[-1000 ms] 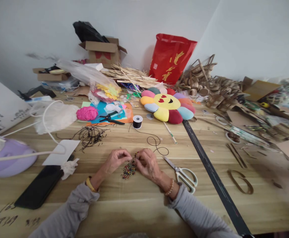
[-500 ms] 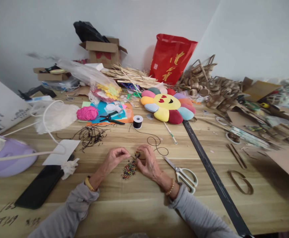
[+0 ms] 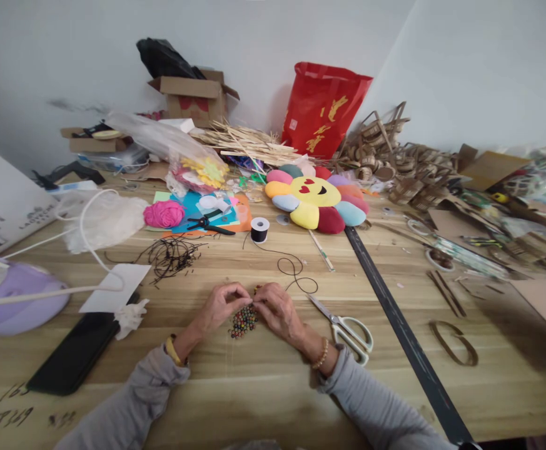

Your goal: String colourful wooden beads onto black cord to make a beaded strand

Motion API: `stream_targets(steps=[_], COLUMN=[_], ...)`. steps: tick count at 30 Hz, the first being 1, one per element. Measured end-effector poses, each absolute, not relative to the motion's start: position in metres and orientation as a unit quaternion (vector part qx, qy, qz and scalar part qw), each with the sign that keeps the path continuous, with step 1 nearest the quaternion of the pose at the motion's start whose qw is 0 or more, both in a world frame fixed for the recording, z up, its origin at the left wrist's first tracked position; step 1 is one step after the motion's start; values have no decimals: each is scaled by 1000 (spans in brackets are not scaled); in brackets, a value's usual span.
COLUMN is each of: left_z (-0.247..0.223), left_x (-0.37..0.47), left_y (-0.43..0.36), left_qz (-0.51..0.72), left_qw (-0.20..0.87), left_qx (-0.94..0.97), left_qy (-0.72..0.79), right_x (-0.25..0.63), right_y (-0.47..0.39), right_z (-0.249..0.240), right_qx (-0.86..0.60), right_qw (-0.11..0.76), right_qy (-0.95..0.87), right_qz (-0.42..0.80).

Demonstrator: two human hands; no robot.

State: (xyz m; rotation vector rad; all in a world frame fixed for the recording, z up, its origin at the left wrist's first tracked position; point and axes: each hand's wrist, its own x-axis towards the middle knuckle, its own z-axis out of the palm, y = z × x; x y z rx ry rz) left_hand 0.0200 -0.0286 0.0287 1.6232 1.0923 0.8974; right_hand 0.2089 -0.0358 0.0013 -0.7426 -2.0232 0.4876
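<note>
A small pile of multicoloured round beads (image 3: 243, 322) lies on the wooden table just below my fingertips. My left hand (image 3: 222, 307) is closed in a pinch over the upper edge of the pile; what is in its fingertips is too small to make out. My right hand (image 3: 279, 314) is closed too, its fingertips meeting the left ones, on thin black cord. A few strung beads (image 3: 256, 289) peep out above the right fingers. Loops of black cord (image 3: 296, 269) run from behind that hand to a white-rimmed spool (image 3: 259, 230).
Scissors with pale handles (image 3: 351, 334) lie right of my right hand. At the left are a tangle of black cord (image 3: 172, 256), a black phone (image 3: 76, 353) and crumpled tissue (image 3: 129, 317). Behind are pliers (image 3: 209, 224), pink yarn (image 3: 164, 214) and a flower cushion (image 3: 317, 200). A dark strip (image 3: 399, 325) crosses the table.
My left hand has moved right, so its fingertips now meet those of my right hand. The right fingers have dipped slightly, hiding most of the cord and strung beads.
</note>
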Motion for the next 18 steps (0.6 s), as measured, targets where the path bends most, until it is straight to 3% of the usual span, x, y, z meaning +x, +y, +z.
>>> stream_targets(steps=[11, 18], left_z=[29, 19], left_x=[18, 7], left_y=[-29, -24], left_qz=[347, 300], left_qw=[462, 409], left_qx=[679, 728], left_qy=[453, 461], right_x=[209, 210], right_y=[-37, -36], right_z=[5, 1], right_qx=[-327, -354], right_qw=[401, 415], right_qy=[-833, -818], right_qz=[195, 182])
